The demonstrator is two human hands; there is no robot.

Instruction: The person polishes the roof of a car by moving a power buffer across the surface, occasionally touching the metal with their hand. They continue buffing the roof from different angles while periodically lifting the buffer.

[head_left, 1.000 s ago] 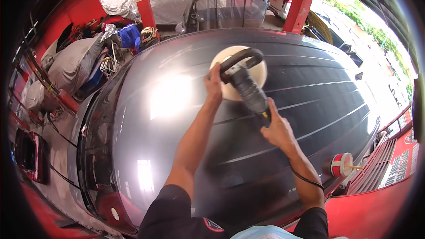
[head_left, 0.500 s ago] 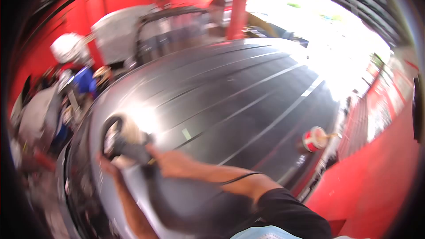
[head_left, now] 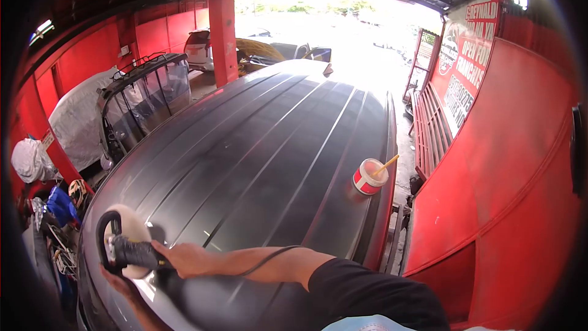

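A power polisher [head_left: 138,253] with a black loop handle lies at the near left part of a dark grey vehicle roof [head_left: 263,165]. Its pale round pad [head_left: 131,224] rests against the roof surface. My right hand [head_left: 187,260] is wrapped round the rear of the polisher's body, and a black cord runs along that forearm. At the lower end of the loop handle, my left hand [head_left: 120,283] grips from the near side, its fingers partly hidden. Toward the roof's right edge stands a white and red tub [head_left: 366,181] with a yellow-handled stick [head_left: 386,165] leaning out of it.
A red wall with a banner [head_left: 468,55] and a slatted bench [head_left: 430,129] run along the right. A red post [head_left: 223,24] rises beyond the roof's left edge. Covered vehicles [head_left: 86,116] and piled items, including a blue object [head_left: 61,205], fill the left side.
My view has turned and steadied, so the tub, roof and polisher sit further left in it. Both hands remain on the polisher at the roof's left part.
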